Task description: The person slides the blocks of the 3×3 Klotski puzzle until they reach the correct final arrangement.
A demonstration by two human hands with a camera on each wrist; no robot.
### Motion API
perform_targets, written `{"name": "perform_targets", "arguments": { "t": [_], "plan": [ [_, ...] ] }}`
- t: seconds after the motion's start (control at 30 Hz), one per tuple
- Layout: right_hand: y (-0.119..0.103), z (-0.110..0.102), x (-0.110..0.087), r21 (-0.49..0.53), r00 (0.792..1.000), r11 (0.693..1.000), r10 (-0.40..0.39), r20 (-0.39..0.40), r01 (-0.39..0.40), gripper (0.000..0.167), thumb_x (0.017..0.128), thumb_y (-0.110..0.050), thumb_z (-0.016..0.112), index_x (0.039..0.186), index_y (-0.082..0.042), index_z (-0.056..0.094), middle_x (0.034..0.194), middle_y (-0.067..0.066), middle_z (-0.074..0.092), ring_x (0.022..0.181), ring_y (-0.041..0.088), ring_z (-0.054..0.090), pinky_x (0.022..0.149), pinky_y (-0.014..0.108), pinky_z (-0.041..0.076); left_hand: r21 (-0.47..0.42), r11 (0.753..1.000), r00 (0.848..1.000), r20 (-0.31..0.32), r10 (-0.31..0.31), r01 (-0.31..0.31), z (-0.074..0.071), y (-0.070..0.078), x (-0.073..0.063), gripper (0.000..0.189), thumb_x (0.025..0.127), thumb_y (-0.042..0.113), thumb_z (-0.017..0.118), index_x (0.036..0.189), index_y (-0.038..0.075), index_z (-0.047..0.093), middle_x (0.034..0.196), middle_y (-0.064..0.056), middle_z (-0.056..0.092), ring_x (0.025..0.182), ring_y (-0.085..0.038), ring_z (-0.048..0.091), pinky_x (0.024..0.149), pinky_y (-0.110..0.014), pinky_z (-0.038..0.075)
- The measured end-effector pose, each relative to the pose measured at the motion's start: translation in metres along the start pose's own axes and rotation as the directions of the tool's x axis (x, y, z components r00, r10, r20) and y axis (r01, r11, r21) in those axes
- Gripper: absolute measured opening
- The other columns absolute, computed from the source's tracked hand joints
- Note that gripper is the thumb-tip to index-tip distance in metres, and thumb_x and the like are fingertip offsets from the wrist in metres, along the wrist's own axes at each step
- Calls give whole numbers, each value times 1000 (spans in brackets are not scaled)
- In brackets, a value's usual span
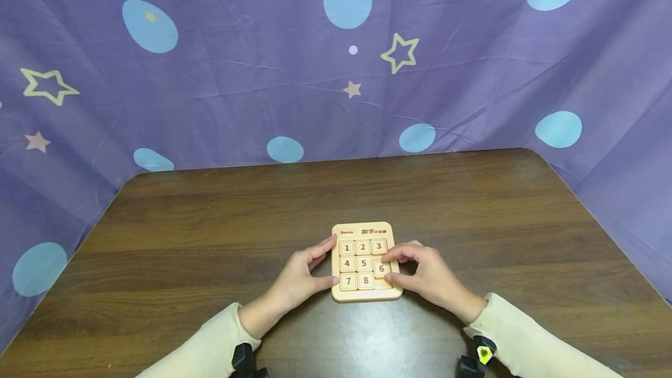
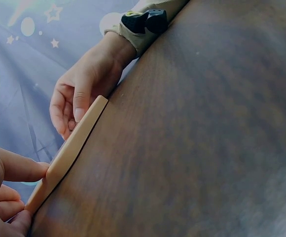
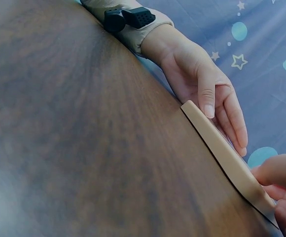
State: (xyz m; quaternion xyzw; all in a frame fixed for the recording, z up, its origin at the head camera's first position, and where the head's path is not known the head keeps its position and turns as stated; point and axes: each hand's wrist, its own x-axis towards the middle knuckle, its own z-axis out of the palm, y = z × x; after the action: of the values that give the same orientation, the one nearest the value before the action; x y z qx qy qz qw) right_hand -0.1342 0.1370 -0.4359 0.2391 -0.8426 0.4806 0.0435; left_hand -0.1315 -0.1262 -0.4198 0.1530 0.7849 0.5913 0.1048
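A pale wooden number slide puzzle [image 1: 366, 296] lies flat on the table, with numbered square tiles 1 to 8 in its frame. Along its left side my left hand [image 1: 296, 277] holds the frame, thumb near the lower corner and index fingertip higher up. My right hand [image 1: 431, 273] comes in from the right, thumb and index finger pinching tile 6 [image 1: 381, 269]. That tile sits a little lower than tiles 4 and 5, partly over the bare bottom-right slot. In the left wrist view the puzzle's pale edge [image 2: 69, 153] runs between both hands.
The dark wood table [image 1: 236, 214] stretches around the puzzle on all sides. Behind it hangs a purple curtain [image 1: 220, 86] with stars and blue dots. Dark wrist devices sit at both pale sleeves [image 1: 210, 340].
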Motion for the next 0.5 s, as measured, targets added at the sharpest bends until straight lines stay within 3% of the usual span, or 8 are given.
{"name": "perform_targets", "arguments": {
  "t": [0.5],
  "plan": [
    [-1, 1, 1, -16, 1000, 1000, 10, -25, -11, 27, 68, -8, 80, 93, -16, 72, 94, -8, 67, 82, 8, 55, 75, 23, 48, 18, 1000, 1000, -1, -1, 1, 0, 1, 0, 69, 73, -6, 73, 135, -10, 42, 143, -23, 39, 133, -33, 36, 111, -37, 28]
  ]
}}
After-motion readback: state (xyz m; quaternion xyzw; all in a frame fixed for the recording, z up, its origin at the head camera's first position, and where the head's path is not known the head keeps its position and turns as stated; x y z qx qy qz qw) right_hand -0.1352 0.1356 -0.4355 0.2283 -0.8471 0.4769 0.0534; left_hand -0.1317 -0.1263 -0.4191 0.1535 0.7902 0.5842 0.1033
